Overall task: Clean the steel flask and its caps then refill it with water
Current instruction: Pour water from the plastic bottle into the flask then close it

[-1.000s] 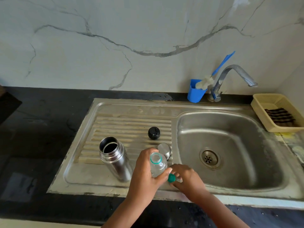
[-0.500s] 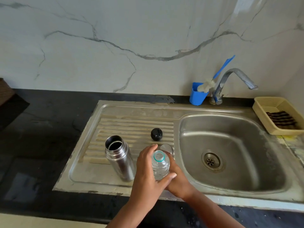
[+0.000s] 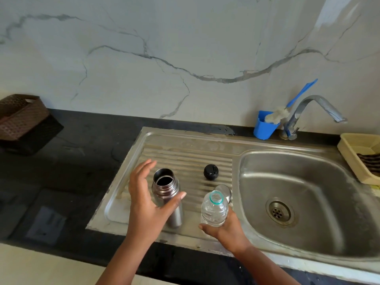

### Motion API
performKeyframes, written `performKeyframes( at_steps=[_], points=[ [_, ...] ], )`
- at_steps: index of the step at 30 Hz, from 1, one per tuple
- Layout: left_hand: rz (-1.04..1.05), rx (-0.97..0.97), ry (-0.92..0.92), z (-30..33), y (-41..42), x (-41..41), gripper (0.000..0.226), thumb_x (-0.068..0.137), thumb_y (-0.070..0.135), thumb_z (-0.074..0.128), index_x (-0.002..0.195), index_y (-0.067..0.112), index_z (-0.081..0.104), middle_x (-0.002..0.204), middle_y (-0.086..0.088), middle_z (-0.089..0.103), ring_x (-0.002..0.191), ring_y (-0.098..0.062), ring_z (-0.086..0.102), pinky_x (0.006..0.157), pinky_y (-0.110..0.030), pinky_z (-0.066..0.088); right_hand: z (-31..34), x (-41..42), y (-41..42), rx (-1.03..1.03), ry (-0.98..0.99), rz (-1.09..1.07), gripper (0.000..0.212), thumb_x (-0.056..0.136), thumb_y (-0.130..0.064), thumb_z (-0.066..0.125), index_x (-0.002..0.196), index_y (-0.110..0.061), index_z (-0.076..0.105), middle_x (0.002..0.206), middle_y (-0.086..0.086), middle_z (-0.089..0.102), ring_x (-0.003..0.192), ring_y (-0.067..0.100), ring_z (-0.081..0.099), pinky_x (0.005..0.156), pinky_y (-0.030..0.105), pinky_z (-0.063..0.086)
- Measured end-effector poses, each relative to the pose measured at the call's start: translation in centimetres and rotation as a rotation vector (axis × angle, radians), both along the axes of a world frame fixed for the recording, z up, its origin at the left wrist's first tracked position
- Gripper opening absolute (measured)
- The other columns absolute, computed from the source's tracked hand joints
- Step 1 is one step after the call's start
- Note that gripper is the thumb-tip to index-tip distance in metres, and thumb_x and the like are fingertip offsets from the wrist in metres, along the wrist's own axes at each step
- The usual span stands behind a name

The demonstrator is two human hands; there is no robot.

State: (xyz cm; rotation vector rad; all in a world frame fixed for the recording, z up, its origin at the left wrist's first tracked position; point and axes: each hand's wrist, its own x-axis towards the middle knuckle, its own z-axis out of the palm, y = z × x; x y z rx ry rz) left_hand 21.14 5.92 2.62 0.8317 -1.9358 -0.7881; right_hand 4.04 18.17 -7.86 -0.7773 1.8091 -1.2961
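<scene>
Left hand (image 3: 148,200), fingers spread, cupping toward open steel flask (image 3: 167,194) upright on sink's ribbed drainboard (image 3: 185,157), likely to steady it. Farther right, black round cap (image 3: 210,171) lying loose. Right hand (image 3: 224,227) clamped round uncapped clear plastic bottle (image 3: 214,210), seemingly ready for pouring.

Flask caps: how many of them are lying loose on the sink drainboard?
2. The black cap lies on the ridges right of the steel flask. The steel cap lies near the basin, partly hidden behind the plastic bottle.
</scene>
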Motion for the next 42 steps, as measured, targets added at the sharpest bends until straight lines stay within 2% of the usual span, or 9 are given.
performKeyframes(
  at_steps=[4, 7, 9, 17, 20, 25, 30, 35, 42],
  points=[
    [-0.039, 0.302, -0.014, -2.0, -0.3, 0.4, 0.107, 0.059, 0.036, 0.089, 0.145, 0.036, 0.026, 0.145, 0.022, 0.036, 0.134, 0.004, 0.038, 0.109, -0.027, 0.038, 0.3, 0.2, -0.1, 0.014, 0.002, -0.015, 0.058, 0.065, 0.003, 0.087, 0.111, -0.016, 0.057, 0.086, -0.010, 0.069, 0.081, -0.004, 0.066, 0.075, 0.014, 0.050],
    [-0.033, 0.339, -0.048, -2.7, 0.0, -0.1, 0.102, 0.063, 0.023, 0.091, 0.132, 0.055, 0.025, 0.134, 0.030, 0.044, 0.120, 0.016, 0.046, 0.092, -0.008, 0.040, 0.7, 0.4, -0.1, 0.018, -0.007, -0.037, 0.056, 0.065, 0.004, 0.087, 0.107, -0.020, 0.058, 0.084, -0.012, 0.071, 0.081, -0.001, 0.067, 0.074, 0.014, 0.050],
    [-0.005, 0.345, -0.058, -2.9, 0.1, -0.4, 0.093, 0.065, 0.019, 0.090, 0.125, 0.056, 0.030, 0.126, 0.027, 0.053, 0.111, 0.018, 0.051, 0.084, -0.006, 0.041, 1.1, 0.6, 0.0, 0.021, -0.017, -0.053, 0.053, 0.066, 0.004, 0.086, 0.106, -0.018, 0.059, 0.085, -0.008, 0.071, 0.079, -0.002, 0.067, 0.072, 0.014, 0.050],
    [-0.107, 0.333, -0.034, -1.7, 0.6, -1.9, 0.084, 0.064, 0.015, 0.092, 0.123, 0.047, 0.042, 0.116, 0.028, 0.060, 0.109, 0.003, 0.060, 0.088, -0.018, 0.048, 5.2, -0.7, 0.2, -0.020, 0.008, -0.107, 0.037, 0.067, 0.004, 0.085, 0.097, -0.007, 0.066, 0.075, -0.005, 0.072, 0.070, 0.003, 0.065, 0.063, 0.018, 0.052],
    [-0.204, 0.335, -0.022, -1.0, 1.2, -3.3, 0.081, 0.065, 0.013, 0.091, 0.123, 0.042, 0.044, 0.116, 0.023, 0.062, 0.109, -0.003, 0.062, 0.089, -0.024, 0.050, 7.2, -2.5, 0.7, -0.042, 0.078, -0.146, 0.041, 0.065, 0.005, 0.084, 0.099, -0.011, 0.068, 0.087, 0.003, 0.075, 0.078, 0.012, 0.070, 0.071, 0.024, 0.056],
    [-0.321, 0.317, -0.041, -1.7, 2.2, -5.2, 0.083, 0.065, 0.013, 0.091, 0.124, 0.047, 0.044, 0.119, 0.022, 0.061, 0.112, -0.005, 0.061, 0.091, -0.018, 0.048, 8.6, -5.0, 2.2, 0.023, 0.259, -0.183, 0.050, 0.063, -0.003, 0.083, 0.101, -0.027, 0.062, 0.086, -0.011, 0.074, 0.078, 0.009, 0.070, 0.070, 0.029, 0.056],
    [-0.368, 0.304, -0.061, -2.9, 3.0, -5.9, 0.085, 0.066, 0.017, 0.092, 0.128, 0.048, 0.043, 0.125, 0.023, 0.059, 0.120, -0.006, 0.058, 0.097, -0.017, 0.044, 9.7, -6.1, 3.5, 0.103, 0.427, -0.167, 0.058, 0.062, -0.005, 0.082, 0.102, -0.038, 0.055, 0.079, -0.018, 0.068, 0.076, -0.010, 0.062, 0.061, 0.006, 0.044],
    [-0.350, 0.288, -0.080, -3.6, 3.0, -5.9, 0.085, 0.065, 0.024, 0.092, 0.131, 0.044, 0.043, 0.127, 0.020, 0.059, 0.121, -0.008, 0.057, 0.099, -0.020, 0.045, 10.5, -6.8, 4.2, 0.152, 0.643, -0.053, 0.053, 0.060, -0.010, 0.078, 0.101, -0.035, 0.056, 0.084, -0.014, 0.064, 0.070, -0.005, 0.057, 0.060, 0.005, 0.039],
    [-0.359, 0.317, -0.117, -3.8, 2.7, -6.3, 0.090, 0.066, 0.023, 0.091, 0.130, 0.053, 0.036, 0.126, 0.018, 0.060, 0.119, -0.005, 0.058, 0.098, -0.021, 0.047, 11.3, -7.1, 3.8, 0.135, 0.938, -0.033, 0.046, 0.062, -0.021, 0.071, 0.106, -0.028, 0.059, 0.091, -0.011, 0.060, 0.086, 0.022, 0.056, 0.069, 0.033, 0.046]
  ],
)
